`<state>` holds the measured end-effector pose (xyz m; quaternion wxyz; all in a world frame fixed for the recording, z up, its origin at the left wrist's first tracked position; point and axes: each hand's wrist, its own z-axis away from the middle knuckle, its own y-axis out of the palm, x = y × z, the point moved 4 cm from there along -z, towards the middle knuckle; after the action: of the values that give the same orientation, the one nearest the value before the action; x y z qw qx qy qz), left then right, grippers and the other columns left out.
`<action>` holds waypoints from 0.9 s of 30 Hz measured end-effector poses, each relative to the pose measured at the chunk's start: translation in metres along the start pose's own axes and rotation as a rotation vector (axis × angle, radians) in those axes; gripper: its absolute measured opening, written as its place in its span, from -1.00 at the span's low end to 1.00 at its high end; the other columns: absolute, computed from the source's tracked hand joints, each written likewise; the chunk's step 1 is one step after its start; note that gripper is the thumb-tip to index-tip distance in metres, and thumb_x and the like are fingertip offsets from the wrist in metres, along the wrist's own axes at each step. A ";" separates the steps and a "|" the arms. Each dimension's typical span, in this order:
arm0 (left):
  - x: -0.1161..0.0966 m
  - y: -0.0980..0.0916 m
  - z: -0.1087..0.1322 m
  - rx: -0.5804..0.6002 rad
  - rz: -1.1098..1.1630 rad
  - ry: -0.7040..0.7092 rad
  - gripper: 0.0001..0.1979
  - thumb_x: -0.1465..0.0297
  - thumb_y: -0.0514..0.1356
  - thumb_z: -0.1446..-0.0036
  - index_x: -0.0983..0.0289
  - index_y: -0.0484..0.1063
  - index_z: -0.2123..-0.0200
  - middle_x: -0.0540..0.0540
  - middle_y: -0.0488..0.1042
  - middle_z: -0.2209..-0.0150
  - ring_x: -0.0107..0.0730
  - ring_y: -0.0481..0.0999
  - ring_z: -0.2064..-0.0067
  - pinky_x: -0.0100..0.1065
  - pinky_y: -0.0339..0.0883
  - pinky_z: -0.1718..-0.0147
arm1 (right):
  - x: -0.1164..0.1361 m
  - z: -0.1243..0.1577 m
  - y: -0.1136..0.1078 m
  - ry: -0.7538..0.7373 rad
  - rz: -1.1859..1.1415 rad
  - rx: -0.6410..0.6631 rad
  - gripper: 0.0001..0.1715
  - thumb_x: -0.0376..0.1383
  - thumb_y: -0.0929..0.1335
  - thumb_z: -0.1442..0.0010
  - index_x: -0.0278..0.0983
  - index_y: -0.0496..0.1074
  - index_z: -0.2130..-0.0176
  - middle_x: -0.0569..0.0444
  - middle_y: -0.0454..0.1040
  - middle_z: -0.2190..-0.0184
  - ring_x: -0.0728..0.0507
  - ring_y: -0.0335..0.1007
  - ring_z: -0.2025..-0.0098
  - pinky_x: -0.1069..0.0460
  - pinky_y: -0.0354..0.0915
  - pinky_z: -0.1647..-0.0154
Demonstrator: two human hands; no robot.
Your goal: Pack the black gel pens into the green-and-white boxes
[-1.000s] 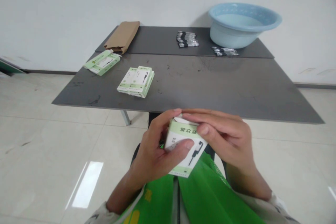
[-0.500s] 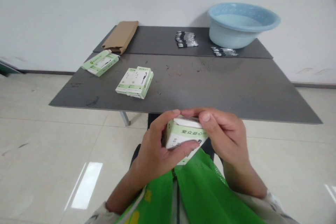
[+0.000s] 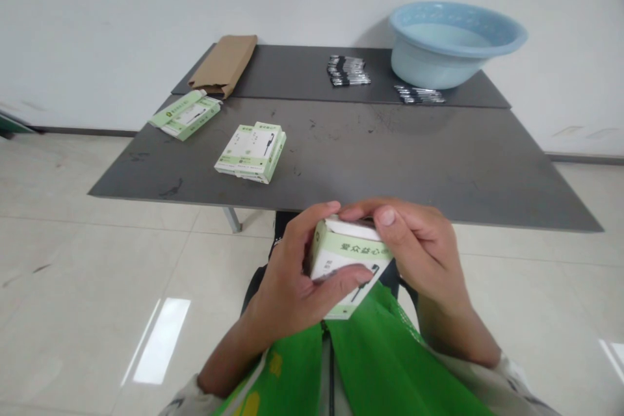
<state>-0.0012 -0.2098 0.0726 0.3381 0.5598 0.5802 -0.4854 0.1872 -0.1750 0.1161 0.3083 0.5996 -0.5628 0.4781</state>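
Observation:
A small green-and-white cardboard box [image 3: 353,253] printed with Chinese characters and a black pen-like picture is in front of my body, just off the table's near edge. My left hand [image 3: 287,279] wraps around its left side, thumb across the printed front. At the upper right corner, my right hand [image 3: 426,257] has its thumb on the white top flap and its fingers curled behind. Much of the box's back and right side is hidden by the fingers. Similar boxes [image 3: 251,149] lie stacked on the table, and another box [image 3: 190,115] with a raised flap lies farther left.
The dark grey table [image 3: 390,162] spans the view ahead. A brown paper bag [image 3: 224,65] lies at the back left. Two groups of pens, one at the back middle [image 3: 348,71] and one farther right [image 3: 420,95], lie near a light blue basin [image 3: 439,58].
The held box has shifted slightly right and tilted, showing more of its printed front. Both hands keep nearly the same grip. The camera view has moved slightly.

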 end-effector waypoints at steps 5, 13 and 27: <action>0.001 -0.002 -0.006 0.016 -0.119 0.080 -0.10 0.29 0.59 -0.16 -0.09 0.24 -0.45 0.17 0.60 -0.28 -0.03 0.71 -0.14 -0.15 0.66 0.01 | 0.012 -0.015 -0.007 -0.146 0.143 0.151 -0.72 -0.21 0.41 -0.55 -0.03 0.70 -0.14 0.13 0.78 0.00 -0.09 0.74 0.08 0.05 0.58 0.02; 0.006 -0.006 -0.008 -0.111 -0.212 -0.072 -0.19 0.19 0.65 -0.05 0.07 0.40 -0.30 0.10 0.69 -0.09 -0.15 0.76 -0.01 -0.26 0.62 0.08 | 0.015 -0.023 -0.005 -0.142 0.231 0.186 -0.66 -0.27 0.54 -0.43 -0.07 0.71 -0.17 0.15 0.80 0.02 -0.01 0.76 0.13 0.15 0.57 0.12; 0.031 0.012 -0.029 0.260 0.153 -0.366 -0.60 0.06 0.41 -0.36 0.17 0.50 -0.07 0.07 0.62 0.07 -0.24 0.57 0.12 -0.29 0.42 0.15 | -0.009 -0.021 -0.003 -0.290 0.156 0.078 -0.49 -0.43 0.51 -0.42 -0.06 0.64 -0.27 0.13 0.78 -0.04 -0.09 0.78 0.01 0.05 0.66 -0.06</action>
<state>0.0105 -0.1733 0.0497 0.3984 0.5437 0.3976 -0.6225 0.1864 -0.1520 0.1152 0.1622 0.6283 -0.6273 0.4307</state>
